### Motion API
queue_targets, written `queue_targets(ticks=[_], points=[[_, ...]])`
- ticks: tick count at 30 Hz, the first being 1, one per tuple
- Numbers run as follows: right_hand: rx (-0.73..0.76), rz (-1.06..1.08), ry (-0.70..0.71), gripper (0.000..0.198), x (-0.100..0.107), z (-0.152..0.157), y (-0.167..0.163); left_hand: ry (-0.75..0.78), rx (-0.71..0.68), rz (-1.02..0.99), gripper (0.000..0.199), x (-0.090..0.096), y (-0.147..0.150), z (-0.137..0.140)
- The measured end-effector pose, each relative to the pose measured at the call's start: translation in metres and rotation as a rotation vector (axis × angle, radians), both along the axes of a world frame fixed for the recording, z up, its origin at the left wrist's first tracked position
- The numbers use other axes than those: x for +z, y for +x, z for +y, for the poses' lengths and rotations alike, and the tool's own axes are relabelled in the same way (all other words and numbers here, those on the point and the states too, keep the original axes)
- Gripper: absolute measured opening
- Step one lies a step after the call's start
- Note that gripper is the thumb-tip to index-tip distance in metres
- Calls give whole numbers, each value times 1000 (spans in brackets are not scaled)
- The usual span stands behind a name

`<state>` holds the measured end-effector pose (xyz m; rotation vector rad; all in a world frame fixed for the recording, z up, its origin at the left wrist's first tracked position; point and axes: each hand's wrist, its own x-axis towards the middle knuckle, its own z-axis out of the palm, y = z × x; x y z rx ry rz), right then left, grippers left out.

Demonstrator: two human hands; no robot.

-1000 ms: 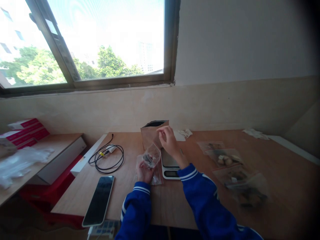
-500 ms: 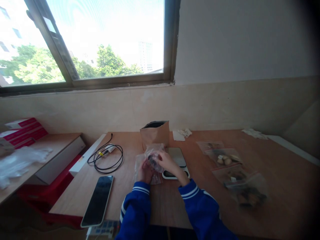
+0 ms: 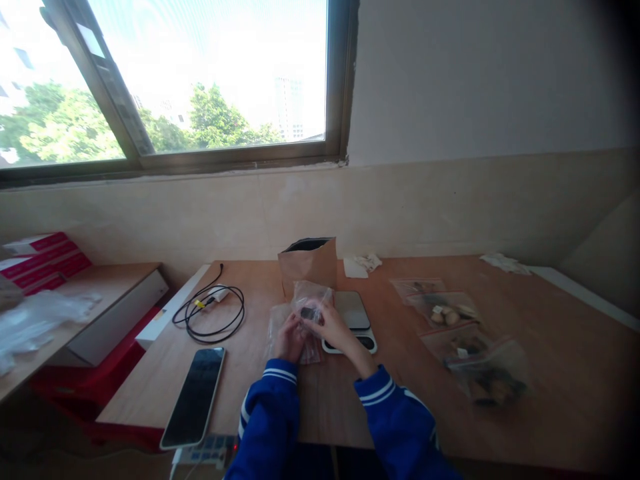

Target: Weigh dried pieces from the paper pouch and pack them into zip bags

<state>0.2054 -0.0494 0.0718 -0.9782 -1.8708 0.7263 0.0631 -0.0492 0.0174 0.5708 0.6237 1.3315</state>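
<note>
A clear plastic bag [image 3: 311, 293] with something dark inside is held up between my two hands, just in front of a brown paper bag [image 3: 311, 267] that stands with its top open. My left hand [image 3: 290, 339] grips the plastic bag from the left and below. From the right, my right hand [image 3: 331, 325] has its fingers closed on the same bag. More clear plastic [image 3: 276, 323] lies under and beside my left hand. A white kitchen scale [image 3: 353, 312] sits behind my right hand, partly covered by it. What the dark content is, I cannot make out.
Several zip bags with pale and dark pieces, one of them a bag of round pieces [image 3: 450, 315], lie on the right. A phone [image 3: 195, 398] and a coiled black cable [image 3: 210, 313] are on the left. Crumpled white paper [image 3: 364, 265] lies by the wall.
My hands have turned the plastic bag, and its dark content now shows between my fingers. The right hand has shifted slightly lower against it. The whole view has tilted slightly.
</note>
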Motion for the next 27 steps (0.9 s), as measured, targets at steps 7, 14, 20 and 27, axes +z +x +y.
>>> queue_targets(ticks=[7,14,20,27], points=[[33,115,-46,46,-11,-3,-1,-50,72,4,22,-3,0,3],[-6,185,-75,53,-17,-5,-3,-58,110,11,16,-3,0,2],[-126,71,-13,41,-26,-5,-7,-43,104,15,13,-9,0,4],[-98,120,-4,37,-28,-6,-13,-47,137,1,14,-12,-1,6]])
